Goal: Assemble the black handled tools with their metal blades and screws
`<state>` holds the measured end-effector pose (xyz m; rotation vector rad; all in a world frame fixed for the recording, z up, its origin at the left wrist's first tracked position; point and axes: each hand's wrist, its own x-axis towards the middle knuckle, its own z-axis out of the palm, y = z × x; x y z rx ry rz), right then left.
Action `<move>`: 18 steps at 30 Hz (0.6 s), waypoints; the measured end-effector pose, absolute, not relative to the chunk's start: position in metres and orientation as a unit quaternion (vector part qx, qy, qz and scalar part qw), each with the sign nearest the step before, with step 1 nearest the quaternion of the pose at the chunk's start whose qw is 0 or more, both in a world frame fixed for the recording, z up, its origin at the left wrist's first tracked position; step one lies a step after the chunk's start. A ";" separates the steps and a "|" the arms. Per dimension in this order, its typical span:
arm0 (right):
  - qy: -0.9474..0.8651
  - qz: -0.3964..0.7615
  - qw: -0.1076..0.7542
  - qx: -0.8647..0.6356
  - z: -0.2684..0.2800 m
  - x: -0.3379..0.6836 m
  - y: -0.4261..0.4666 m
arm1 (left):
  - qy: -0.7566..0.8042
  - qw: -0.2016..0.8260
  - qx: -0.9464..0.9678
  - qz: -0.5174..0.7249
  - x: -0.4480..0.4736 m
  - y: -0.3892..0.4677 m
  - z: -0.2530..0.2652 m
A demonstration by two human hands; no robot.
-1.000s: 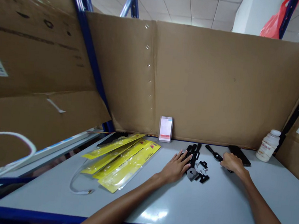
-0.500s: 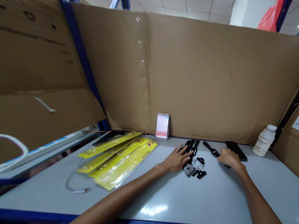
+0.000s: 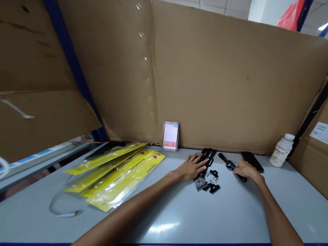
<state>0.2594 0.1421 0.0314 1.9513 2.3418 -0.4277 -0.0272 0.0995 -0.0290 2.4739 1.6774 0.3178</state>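
Observation:
My left hand (image 3: 191, 168) lies flat with its fingers spread over a group of black spokeshave bodies (image 3: 207, 155) set side by side. Just in front of it are grey metal blades (image 3: 200, 184), black cap pieces (image 3: 214, 188) and several small screws (image 3: 215, 179), all loose on the table. My right hand (image 3: 246, 170) has its fingers closed on a separate black spokeshave (image 3: 230, 165), near its middle and right handle. That tool rests at a slant on the tabletop, and the fingertips are partly hidden.
Yellow blister packs (image 3: 128, 178) fan out on the grey table (image 3: 200, 222) at left, beside a pale cable (image 3: 64, 215). A lit phone (image 3: 170, 136) leans on the cardboard back wall (image 3: 216, 77). A black phone-like slab (image 3: 252, 162) and white bottle (image 3: 281, 151) stand at right.
The whole view has shifted, so things sit further left in the picture. Both hands keep nearly the same places, the left on the black bodies and the right on the single spokeshave.

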 end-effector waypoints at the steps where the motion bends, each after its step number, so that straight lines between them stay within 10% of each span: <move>1: 0.760 -0.143 0.029 0.633 0.031 0.260 0.143 | 0.558 0.069 0.820 0.103 -0.027 0.102 -0.029; 18: 0.741 -0.310 -0.216 0.555 0.044 0.241 0.136 | 0.563 -0.028 0.777 0.278 -0.022 0.088 -0.008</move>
